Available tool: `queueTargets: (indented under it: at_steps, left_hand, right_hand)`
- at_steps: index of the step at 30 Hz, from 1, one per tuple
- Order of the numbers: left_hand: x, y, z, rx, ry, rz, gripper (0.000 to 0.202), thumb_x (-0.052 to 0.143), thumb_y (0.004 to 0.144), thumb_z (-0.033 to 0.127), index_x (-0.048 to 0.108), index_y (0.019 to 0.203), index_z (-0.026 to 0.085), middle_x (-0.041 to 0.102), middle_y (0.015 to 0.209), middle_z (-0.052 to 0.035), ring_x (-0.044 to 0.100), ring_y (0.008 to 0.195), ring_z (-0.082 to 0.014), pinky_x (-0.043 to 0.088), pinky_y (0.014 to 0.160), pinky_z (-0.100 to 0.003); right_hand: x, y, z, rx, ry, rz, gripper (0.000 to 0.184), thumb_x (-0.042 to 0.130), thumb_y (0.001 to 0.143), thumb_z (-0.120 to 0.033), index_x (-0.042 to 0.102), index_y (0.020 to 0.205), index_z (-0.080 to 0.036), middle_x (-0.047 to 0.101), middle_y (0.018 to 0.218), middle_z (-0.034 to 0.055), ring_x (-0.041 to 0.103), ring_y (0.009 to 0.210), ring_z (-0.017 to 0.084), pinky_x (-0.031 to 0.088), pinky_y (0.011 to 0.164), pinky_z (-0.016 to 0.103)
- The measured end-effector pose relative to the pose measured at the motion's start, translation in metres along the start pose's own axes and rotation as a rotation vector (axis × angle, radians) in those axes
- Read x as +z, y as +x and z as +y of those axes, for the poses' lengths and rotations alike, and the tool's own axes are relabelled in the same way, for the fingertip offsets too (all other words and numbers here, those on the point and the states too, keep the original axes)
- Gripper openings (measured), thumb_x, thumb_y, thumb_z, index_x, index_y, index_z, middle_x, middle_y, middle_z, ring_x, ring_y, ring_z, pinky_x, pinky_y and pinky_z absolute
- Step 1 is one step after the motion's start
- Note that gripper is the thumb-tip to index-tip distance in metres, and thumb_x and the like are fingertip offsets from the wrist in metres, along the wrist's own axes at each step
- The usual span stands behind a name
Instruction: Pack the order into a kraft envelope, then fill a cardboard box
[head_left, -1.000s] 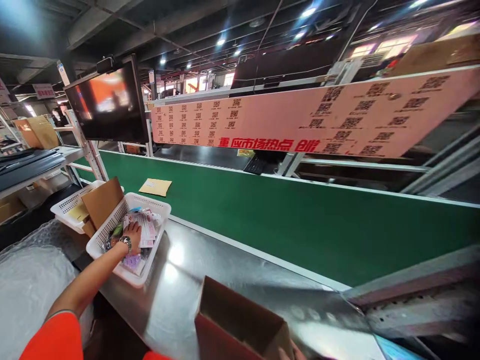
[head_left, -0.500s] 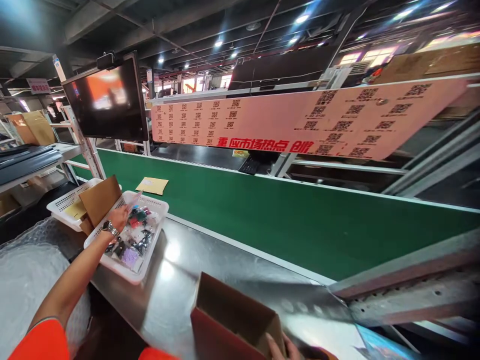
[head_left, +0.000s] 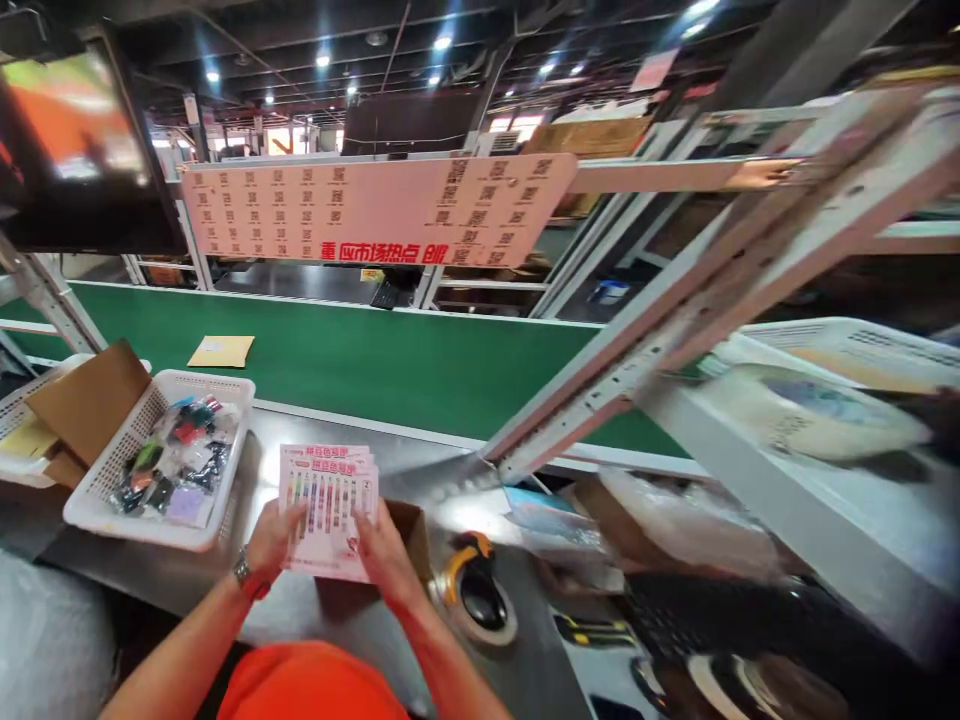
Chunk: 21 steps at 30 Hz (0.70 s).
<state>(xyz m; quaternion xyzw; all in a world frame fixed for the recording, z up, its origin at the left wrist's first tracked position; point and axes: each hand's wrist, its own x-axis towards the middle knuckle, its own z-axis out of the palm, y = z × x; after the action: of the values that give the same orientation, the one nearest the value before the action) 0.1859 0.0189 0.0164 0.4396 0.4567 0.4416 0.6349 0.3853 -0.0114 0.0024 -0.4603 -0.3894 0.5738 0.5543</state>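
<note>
Both my hands hold a small stack of pink printed cards [head_left: 328, 497] in front of my chest. My left hand [head_left: 271, 543] grips the stack's lower left edge, and a watch sits on that wrist. My right hand [head_left: 373, 548] grips the lower right edge. An open cardboard box [head_left: 413, 530] sits on the steel table just behind and under the cards, mostly hidden by them. To the left stands a white plastic basket [head_left: 161, 530] holding several small coloured packets.
A green conveyor belt [head_left: 390, 360] runs behind the steel table, with a yellow envelope [head_left: 220, 351] on it. A tape dispenser [head_left: 477, 592] lies to the right of the box. A brown cardboard sheet [head_left: 86, 398] leans in a second basket at far left. Metal racking [head_left: 675, 320] crosses on the right.
My left hand lifted the cards out of the basket and brought them in front of me. My right hand left the box and joined it on the cards. The view swung right.
</note>
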Motion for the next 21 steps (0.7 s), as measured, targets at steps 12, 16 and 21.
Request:
queueTargets:
  at_steps: [12,16,21]
  left_hand:
    - [0.022,0.022,-0.046,0.221,0.024,-0.045,0.060,0.079,0.086,0.062,0.064,0.125,0.019,0.078,0.121,-0.0149,0.074,0.111,-0.0281,0.058,0.104,-0.046]
    - [0.030,0.031,-0.046,0.316,0.189,-0.090,0.037,0.060,0.101,0.054,0.062,0.116,0.020,0.075,0.120,-0.0134,0.072,0.109,-0.0255,0.057,0.103,-0.044]
    - [0.021,0.043,-0.058,0.344,0.439,-0.025,0.042,0.061,0.098,0.038,0.057,0.136,0.021,0.072,0.131,-0.0151,0.068,0.124,-0.0278,0.055,0.108,-0.048]
  right_hand:
    - [-0.055,-0.019,-0.004,-0.079,-0.281,0.011,0.058,0.074,0.091,-0.068,0.074,0.129,-0.024,0.082,0.127,0.0136,0.075,0.120,0.034,0.059,0.109,0.053]
    - [-0.064,-0.013,0.003,-0.129,-0.433,-0.013,0.053,0.070,0.094,-0.064,0.075,0.128,-0.023,0.082,0.124,0.0139,0.076,0.117,0.033,0.058,0.110,0.052]
    - [-0.094,-0.006,-0.012,-0.240,-0.750,0.089,0.037,0.058,0.099,-0.045,0.077,0.121,-0.023,0.082,0.121,0.0114,0.075,0.114,0.033,0.057,0.104,0.047]
